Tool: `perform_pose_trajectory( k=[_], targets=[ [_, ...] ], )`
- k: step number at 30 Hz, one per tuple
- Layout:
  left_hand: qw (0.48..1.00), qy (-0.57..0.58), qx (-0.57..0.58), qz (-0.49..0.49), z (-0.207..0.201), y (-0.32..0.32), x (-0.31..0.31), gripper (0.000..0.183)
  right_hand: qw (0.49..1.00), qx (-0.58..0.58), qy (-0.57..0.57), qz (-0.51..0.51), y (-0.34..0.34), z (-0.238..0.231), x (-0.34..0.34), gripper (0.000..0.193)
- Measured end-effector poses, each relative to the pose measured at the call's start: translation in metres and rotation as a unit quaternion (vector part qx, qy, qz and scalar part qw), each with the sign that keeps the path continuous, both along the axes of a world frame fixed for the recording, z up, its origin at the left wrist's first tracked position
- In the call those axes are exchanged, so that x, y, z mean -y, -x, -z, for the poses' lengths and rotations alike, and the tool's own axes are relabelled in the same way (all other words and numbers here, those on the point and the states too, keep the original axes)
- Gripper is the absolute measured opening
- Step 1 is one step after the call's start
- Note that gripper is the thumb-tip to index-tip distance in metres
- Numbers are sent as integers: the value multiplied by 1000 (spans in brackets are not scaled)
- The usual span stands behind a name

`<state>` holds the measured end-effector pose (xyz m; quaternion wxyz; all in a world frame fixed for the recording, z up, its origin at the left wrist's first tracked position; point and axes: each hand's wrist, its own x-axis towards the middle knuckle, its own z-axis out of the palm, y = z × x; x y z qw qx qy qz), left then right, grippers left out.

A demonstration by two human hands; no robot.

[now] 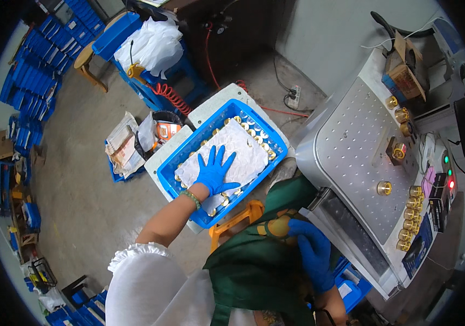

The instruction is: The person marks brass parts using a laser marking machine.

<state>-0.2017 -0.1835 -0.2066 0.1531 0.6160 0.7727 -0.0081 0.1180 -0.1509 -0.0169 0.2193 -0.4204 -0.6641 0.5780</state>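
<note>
- The left hand [213,173], in a blue glove, presses palm-down with fingers spread wide on a crumpled white sheet [246,152], gripping nothing.
- The right hand [315,251], gloved in blue too, is bent beside the green apron [243,271]; whether its fingers hold anything cannot be told.
- The sheet lies inside a blue plastic bin [257,178], over round gold-rimmed pieces [265,135] that show around its edges.
- The bin rests tilted across a pale slab [202,116], near an orange stool [254,208].
- To the right, a perforated metal plate [346,136] carries one gold ring-shaped piece [384,188] standing apart; more line its far edge.
</note>
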Motion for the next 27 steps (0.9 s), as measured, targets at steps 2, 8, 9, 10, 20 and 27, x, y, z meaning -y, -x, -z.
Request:
perform_pose_trajectory(
  k=[2, 8, 9, 10, 20, 27],
  targets=[
    [1000, 17, 15, 6, 2, 1, 0, 112, 1000, -9, 5, -4, 0, -2, 0, 20],
    [1000, -20, 19, 8, 11, -1, 2, 119, 999, -25, 1, 39, -11, -21, -1, 21],
    [1000, 2, 29, -2, 10, -1, 1, 118, 999, -15, -32, 32, -19, -28, -5, 21],
    [999, -14, 36, -1, 6, -1, 0, 117, 997, 2, -71, 30, -28, -36, -10, 22],
    [864, -430, 262, 21, -178, -8, -96, 45, 922, 83, -228, 300, -174, -102, -71, 24],
    [801, -440, 336, 228, -273, -165, -147, 37, 830, 214, -435, 275, -228, -78, -138, 27]
  ],
)
